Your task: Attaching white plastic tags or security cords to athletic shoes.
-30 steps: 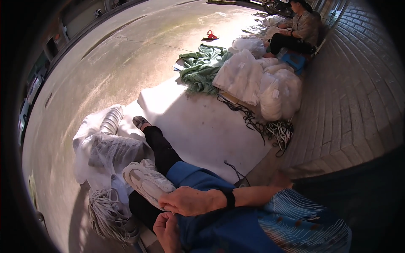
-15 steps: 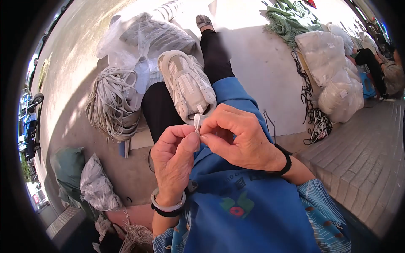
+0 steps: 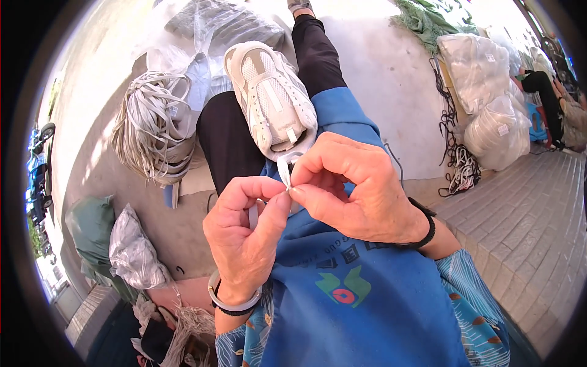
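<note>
Sneaker: off-white, beige-grey overlays, pale mesh panels, eyelets along the upper, light pull tab near the collar. Lies on the person's lap, toe pointing away, collar toward the hands. Left hand and right hand meet just below it, thumbs and fingertips pinching a white lace. Can't tell if it's threaded.
</note>
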Tool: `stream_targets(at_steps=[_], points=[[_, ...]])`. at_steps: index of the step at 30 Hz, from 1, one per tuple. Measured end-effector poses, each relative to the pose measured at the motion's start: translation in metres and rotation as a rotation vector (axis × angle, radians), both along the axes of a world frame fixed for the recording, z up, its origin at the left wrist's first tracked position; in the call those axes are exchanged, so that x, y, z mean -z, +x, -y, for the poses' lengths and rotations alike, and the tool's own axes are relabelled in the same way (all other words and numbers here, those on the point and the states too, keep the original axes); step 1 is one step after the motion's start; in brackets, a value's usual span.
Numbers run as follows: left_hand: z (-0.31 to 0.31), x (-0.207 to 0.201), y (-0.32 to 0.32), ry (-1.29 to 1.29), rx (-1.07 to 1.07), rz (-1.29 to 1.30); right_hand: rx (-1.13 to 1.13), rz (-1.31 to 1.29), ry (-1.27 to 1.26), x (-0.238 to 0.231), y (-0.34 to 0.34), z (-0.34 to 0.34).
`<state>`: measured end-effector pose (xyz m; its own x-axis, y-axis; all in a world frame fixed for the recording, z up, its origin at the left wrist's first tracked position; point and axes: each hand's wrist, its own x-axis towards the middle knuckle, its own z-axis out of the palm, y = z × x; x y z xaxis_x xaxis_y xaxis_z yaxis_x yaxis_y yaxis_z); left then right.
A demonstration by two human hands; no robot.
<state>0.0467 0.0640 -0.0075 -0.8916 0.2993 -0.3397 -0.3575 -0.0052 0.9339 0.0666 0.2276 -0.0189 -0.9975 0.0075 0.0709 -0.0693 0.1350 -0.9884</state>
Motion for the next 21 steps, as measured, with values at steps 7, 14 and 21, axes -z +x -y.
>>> stream_targets(at_steps=[7,14,21], points=[[0.002,0.006,0.002,-0.16,0.026,-0.179,-0.013,-0.009,0.021,-0.001,-0.001,0.001],[-0.002,0.004,0.002,-0.07,0.015,-0.083,-0.043,-0.079,0.086,0.005,0.001,0.005],[0.014,0.0,-0.011,0.252,0.157,0.348,-0.224,0.15,-0.116,0.004,0.0,-0.001]])
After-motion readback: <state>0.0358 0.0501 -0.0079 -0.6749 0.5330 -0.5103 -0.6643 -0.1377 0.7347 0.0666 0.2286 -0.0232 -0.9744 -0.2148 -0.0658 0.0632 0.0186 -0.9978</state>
